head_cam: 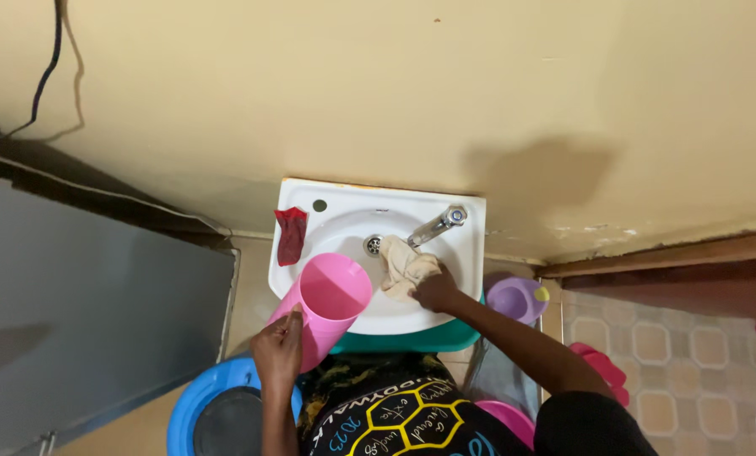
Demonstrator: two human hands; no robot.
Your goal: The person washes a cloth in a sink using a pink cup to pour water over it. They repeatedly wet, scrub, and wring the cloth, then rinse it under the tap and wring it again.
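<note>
Holding a pink jug (pixel 327 306), the left hand (pixel 278 350) is wrapped around its lower side, fingers closed on the wall of it. The jug is tilted, with its open mouth turned up over the near left edge of the sink (pixel 454 304), and its bottom points down toward the person. The right hand (pixel 437 291) is closed on a beige cloth (pixel 403 266) and presses it on the inside of the sink, near the right edge. The cloth is crumpled and reaches from the hand up to the drain (pixel 373 245), just under the spout of the tap (pixel 437 225).

The sink is white and is fixed to a cream wall (pixel 310 93). The tap is metal and stands at the far right corner of the sink, with its spout turned toward the middle. A red wrapper (pixel 291 235) lies on the left edge of the sink, close to the far left corner, apart from the jug.

Under the near edge of the sink a green basin (pixel 411 339) shows. Below the left hand, on the floor, there is a blue basin (pixel 194 405) with something dark inside. At the right side of the sink a purple pot (pixel 513 295) stands low, and further right there is a pink thing (pixel 601 367) on the tiled floor (pixel 682 363).
</note>
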